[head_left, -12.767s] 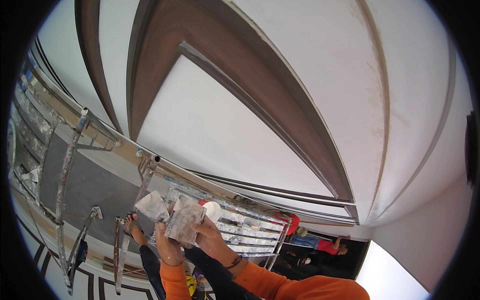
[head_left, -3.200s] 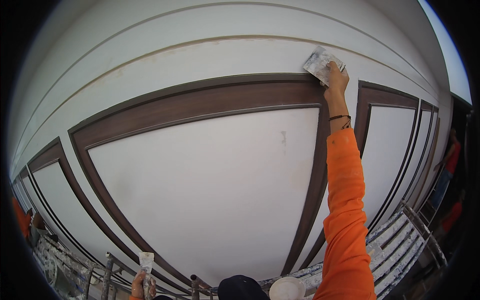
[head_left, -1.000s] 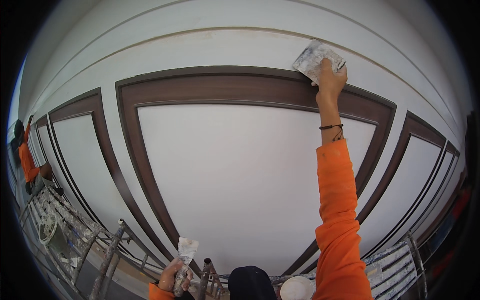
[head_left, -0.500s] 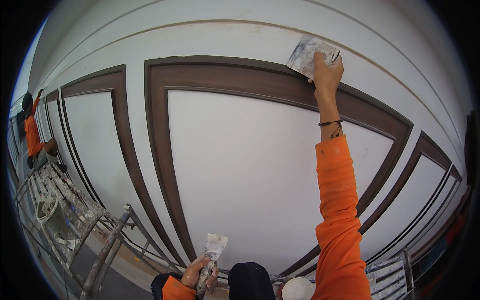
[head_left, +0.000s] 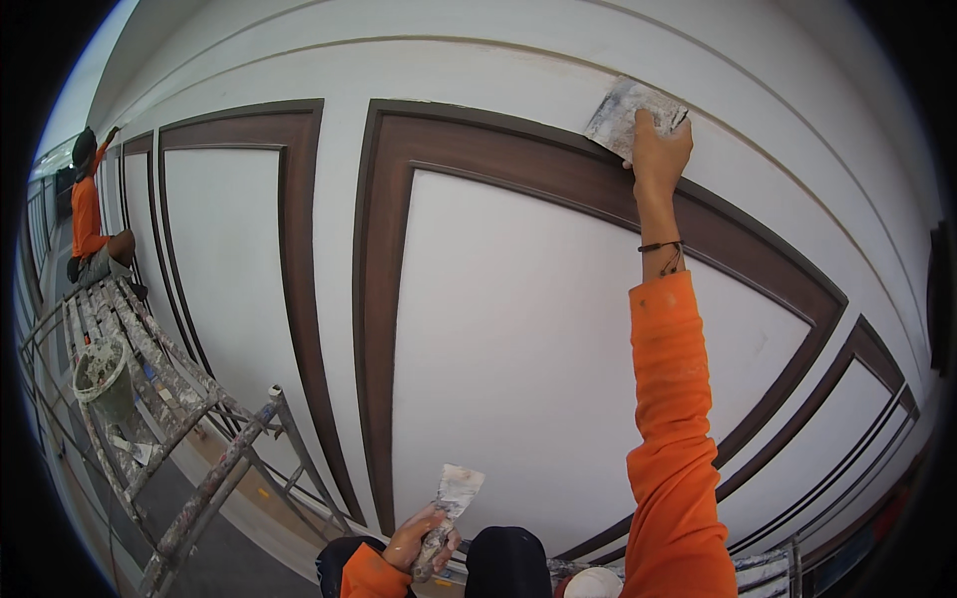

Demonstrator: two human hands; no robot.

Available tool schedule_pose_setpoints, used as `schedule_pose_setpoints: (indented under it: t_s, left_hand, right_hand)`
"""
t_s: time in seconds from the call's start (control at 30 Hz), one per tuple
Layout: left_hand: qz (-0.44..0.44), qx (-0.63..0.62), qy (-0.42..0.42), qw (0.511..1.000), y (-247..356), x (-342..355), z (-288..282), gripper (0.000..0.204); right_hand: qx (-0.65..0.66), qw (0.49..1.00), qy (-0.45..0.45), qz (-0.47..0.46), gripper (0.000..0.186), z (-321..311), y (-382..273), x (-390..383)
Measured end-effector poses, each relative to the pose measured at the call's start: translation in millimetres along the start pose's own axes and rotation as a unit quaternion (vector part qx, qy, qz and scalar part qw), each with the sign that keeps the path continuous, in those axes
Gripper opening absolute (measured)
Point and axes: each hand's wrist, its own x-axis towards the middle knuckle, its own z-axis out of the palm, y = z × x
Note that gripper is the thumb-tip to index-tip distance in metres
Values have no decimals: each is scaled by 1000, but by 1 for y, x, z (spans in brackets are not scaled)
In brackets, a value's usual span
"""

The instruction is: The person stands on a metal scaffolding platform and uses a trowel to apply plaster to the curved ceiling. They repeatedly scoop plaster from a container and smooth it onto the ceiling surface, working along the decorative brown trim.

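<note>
My right hand (head_left: 660, 154), arm stretched up, is closed on a wide filling blade (head_left: 620, 112) smeared with white and grey filler. The blade lies against the white wall (head_left: 478, 85), just above the upper edge of a dark brown moulding frame (head_left: 382, 249). Down near the lower edge, my left hand (head_left: 417, 538) is wrapped around the handle of a putty knife (head_left: 460, 487). Its narrower blade points up, whitish with filler, and looks apart from the wall. Part of the handle is hidden by my fingers.
Further left, another person (head_left: 90, 211) in orange sits on a paint-spattered scaffold platform (head_left: 150, 311), one arm raised to the wall. A filler-smeared bucket (head_left: 103, 387) stands there, near metal scaffold rails (head_left: 214, 485). A white round container (head_left: 593, 583) sits beside my knee.
The view has swung left, so the wall panels and the scaffold sit further right in the picture. My right hand and its blade remain at the wall above the frame. Both hands keep their tools.
</note>
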Motion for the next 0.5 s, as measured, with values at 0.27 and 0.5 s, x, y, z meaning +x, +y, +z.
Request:
schedule_pose_setpoints:
  t_s: [0.27,0.5]
  left_hand:
    - [-2,-35,10,999,7,-4,-18,41]
    - [8,-40,17,999,9,1,-17,38]
  right_hand:
    - [9,1000,15,9,33,-15,8,-2]
    - [2,999,-43,8,31,1,5,-9]
